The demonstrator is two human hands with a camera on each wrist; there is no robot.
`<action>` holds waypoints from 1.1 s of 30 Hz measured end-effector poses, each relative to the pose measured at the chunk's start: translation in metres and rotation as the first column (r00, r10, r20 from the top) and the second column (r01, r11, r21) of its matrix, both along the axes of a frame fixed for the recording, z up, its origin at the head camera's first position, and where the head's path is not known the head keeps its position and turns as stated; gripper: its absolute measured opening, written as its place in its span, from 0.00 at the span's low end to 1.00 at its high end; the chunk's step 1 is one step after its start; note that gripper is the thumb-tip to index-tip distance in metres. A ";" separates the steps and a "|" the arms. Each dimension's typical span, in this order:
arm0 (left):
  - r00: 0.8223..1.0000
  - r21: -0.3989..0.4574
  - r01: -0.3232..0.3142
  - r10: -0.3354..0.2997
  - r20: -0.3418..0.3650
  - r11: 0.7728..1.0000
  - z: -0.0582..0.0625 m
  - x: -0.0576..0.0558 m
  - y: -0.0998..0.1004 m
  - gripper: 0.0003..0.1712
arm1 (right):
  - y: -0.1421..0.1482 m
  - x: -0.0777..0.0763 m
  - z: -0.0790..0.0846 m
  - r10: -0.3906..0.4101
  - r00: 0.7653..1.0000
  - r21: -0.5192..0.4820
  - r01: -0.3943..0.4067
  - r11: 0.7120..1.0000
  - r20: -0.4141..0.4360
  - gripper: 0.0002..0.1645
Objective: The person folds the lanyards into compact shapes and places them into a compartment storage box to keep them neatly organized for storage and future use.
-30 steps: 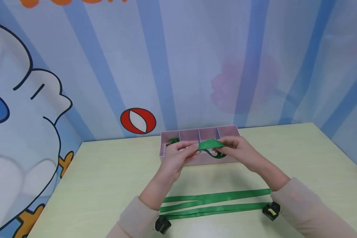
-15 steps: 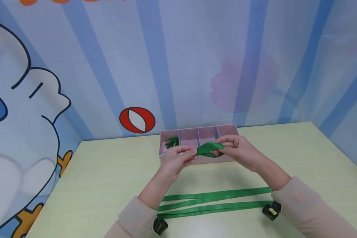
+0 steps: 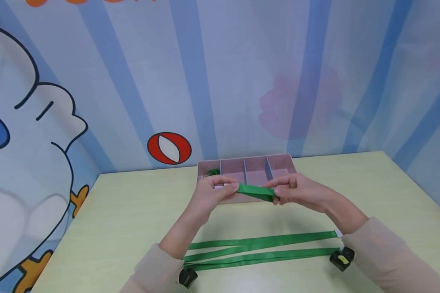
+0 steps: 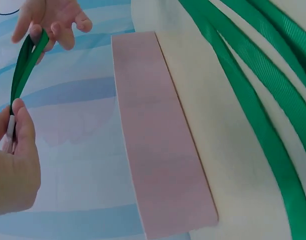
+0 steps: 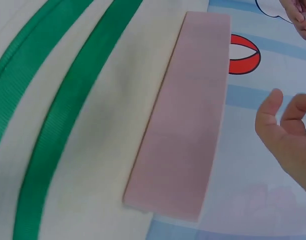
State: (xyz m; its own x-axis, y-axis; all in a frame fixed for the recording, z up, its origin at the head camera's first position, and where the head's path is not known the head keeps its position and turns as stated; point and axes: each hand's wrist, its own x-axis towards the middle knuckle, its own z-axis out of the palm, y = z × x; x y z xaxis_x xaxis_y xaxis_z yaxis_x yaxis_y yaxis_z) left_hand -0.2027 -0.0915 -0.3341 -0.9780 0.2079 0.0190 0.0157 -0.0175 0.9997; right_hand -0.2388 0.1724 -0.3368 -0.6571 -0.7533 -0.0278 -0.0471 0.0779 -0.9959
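Observation:
A folded length of green ribbon (image 3: pixel 256 192) spans the two hands in front of the pink box. My left hand (image 3: pixel 213 195) pinches its left end between thumb and fingers; a small white piece (image 4: pixel 11 125) shows at that pinch in the left wrist view. At the other end, my right hand (image 3: pixel 297 190) has thumb and fingers curled about the ribbon's loop. In the left wrist view the loop reaches the right hand's fingertips (image 4: pixel 37 33). Several long green ribbon strands (image 3: pixel 264 242) lie across the table below the hands.
Behind the hands stands a pink divided box (image 3: pixel 254 162), with a green bundle (image 3: pixel 213 172) in its left compartment. The pale table (image 3: pixel 139 228) ends at a printed blue-and-white backdrop (image 3: pixel 234 81). Black wrist cameras (image 3: pixel 342 258) hang beneath the sleeves.
The ribbon between the hands has gone from a wide, twisted fold to a narrower strip sloping down to the right. The right hand has shifted slightly lower.

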 end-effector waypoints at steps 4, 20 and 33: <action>0.998 -0.075 0.026 -0.031 -0.058 0.997 0.002 0.003 -0.001 0.10 | 0.000 0.000 0.006 0.021 0.999 0.092 -0.018 0.996 -0.034 0.12; 0.996 -0.083 0.036 -0.043 -0.078 0.996 0.001 0.006 -0.003 0.10 | 0.004 0.001 -0.001 0.072 0.990 -0.132 -0.088 0.987 -0.122 0.13; 0.998 -0.034 0.026 -0.028 -0.055 0.999 -0.002 0.006 0.000 0.11 | 0.007 0.005 0.000 -0.088 0.996 -0.176 0.090 0.980 0.020 0.13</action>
State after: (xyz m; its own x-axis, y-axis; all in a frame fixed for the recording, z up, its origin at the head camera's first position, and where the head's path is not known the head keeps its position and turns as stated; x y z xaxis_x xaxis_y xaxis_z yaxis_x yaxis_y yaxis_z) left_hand -0.1969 -0.0917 -0.3360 -0.9697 0.2355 0.0652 0.0707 0.0149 0.9974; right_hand -0.2340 0.1795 -0.3373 -0.7222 -0.6855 0.0923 -0.0357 -0.0963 -0.9947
